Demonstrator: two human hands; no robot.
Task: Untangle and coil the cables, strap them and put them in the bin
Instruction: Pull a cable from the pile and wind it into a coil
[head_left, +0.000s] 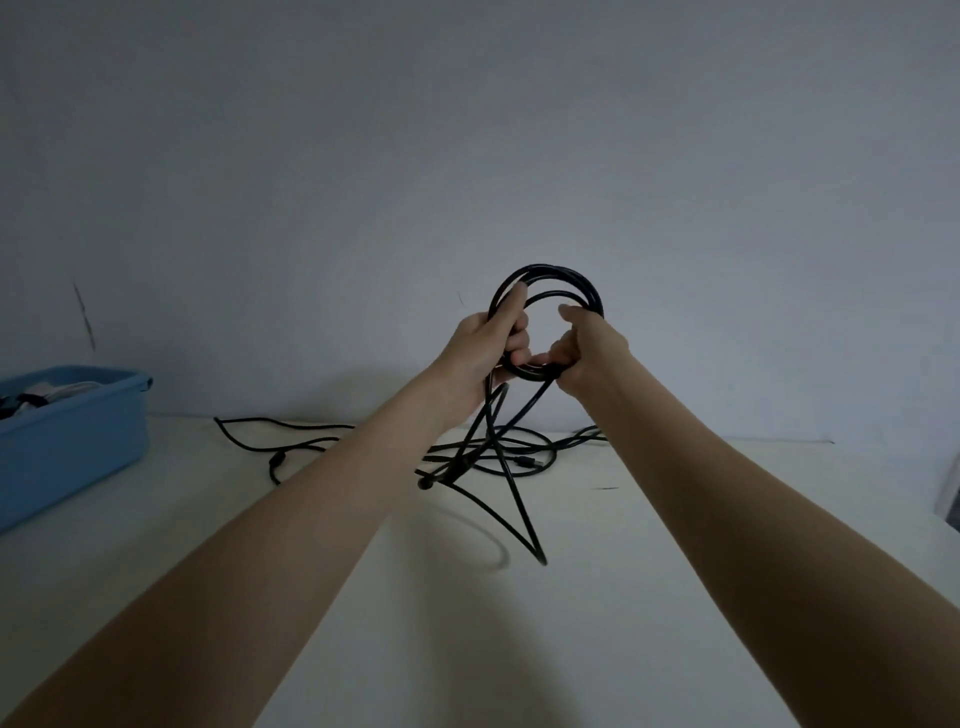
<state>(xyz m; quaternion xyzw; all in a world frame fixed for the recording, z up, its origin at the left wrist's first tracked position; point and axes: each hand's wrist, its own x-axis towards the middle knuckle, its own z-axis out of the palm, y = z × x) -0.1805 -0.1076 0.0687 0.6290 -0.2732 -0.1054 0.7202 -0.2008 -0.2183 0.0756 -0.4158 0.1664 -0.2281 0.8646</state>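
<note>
A black cable coil (558, 275) of several loops is held upright above the white table (649, 519). My left hand (480, 353) grips the coil's left side, thumb lying along the loop. My right hand (584, 351) grips its lower right side, fingers curled round the strands. Loose black cable (511, 499) hangs from the coil down to the table and joins a tangle (498, 449) of more black cable by the wall. A blue bin (72, 431) stands at the far left, with some cables inside.
The wall rises right behind the tangle. Another stretch of black cable (270, 441) runs along the table's back edge between the bin and the tangle. A dark object (953, 499) shows at the right border.
</note>
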